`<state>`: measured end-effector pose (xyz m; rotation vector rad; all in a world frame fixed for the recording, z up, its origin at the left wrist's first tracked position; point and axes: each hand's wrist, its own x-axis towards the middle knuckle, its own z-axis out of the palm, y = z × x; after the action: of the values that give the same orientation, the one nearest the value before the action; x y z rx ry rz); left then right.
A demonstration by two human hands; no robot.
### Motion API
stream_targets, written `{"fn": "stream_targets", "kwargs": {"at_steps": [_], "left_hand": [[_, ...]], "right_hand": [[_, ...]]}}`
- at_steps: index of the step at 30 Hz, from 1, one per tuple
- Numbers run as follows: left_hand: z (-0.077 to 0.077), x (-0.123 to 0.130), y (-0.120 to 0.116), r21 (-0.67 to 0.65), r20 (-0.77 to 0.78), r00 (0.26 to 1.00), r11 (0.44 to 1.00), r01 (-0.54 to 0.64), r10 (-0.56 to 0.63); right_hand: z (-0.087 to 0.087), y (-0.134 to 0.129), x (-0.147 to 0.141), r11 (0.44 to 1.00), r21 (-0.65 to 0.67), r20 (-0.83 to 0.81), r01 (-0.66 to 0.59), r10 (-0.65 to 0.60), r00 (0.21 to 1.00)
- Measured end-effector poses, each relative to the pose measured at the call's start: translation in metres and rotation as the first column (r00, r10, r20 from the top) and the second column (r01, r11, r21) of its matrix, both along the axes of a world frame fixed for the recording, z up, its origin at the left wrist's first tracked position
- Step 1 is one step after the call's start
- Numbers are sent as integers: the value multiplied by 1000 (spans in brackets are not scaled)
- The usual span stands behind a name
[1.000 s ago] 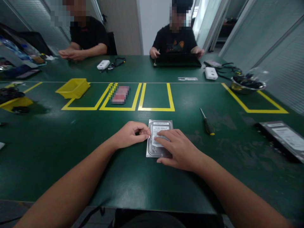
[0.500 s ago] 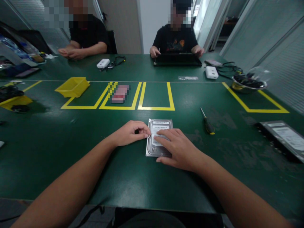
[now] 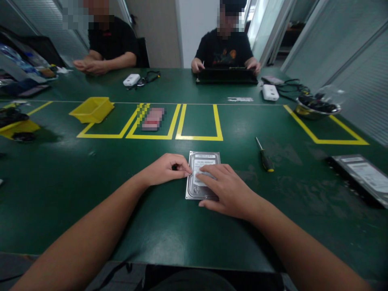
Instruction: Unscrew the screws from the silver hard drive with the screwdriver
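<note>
A silver hard disk drive (image 3: 197,194) with a white printed label lies flat on the green table, label side up. My left hand (image 3: 166,169) is at its left edge, thumb and fingertips pinched together there. Whatever those fingertips hold is too small to make out. Across the right part of the drive rests my right hand (image 3: 227,188), fingers spread over the label and thumb at the near edge. It hides the drive's right side.
To the right lie a screwdriver (image 3: 265,157) and another hard drive (image 3: 362,178). Farther back are a yellow bin (image 3: 92,111), taped rectangles, and a metal bowl (image 3: 317,111) of black items. Two people sit across the table, one holding a black panel (image 3: 226,76).
Almost nothing differs. Both hands stay on the drive, the left fingertips shifting only very slightly at its edge.
</note>
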<state>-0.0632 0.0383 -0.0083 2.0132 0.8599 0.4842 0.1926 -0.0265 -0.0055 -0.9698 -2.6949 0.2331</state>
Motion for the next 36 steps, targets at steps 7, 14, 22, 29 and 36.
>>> {"fn": "stream_targets", "kwargs": {"at_steps": [7,14,22,29,36], "left_hand": [[-2,2,0,-165,61,996,985,-56,67],[0,4,-1,-197,43,997,979,-60,69],[1,2,0,-178,16,999,983,-47,51],[-1,2,2,-173,-4,1000,985,-28,27],[1,1,1,-185,-6,1000,982,-25,24]], "right_hand": [[0,0,-1,1000,12,17,3,-3,1000],[2,-1,-2,1000,4,23,7,-7,1000],[2,-1,-2,1000,16,41,8,-8,999],[1,-4,-1,999,35,56,-6,4,998],[14,1,7,945,225,126,236,-269,955]]}}
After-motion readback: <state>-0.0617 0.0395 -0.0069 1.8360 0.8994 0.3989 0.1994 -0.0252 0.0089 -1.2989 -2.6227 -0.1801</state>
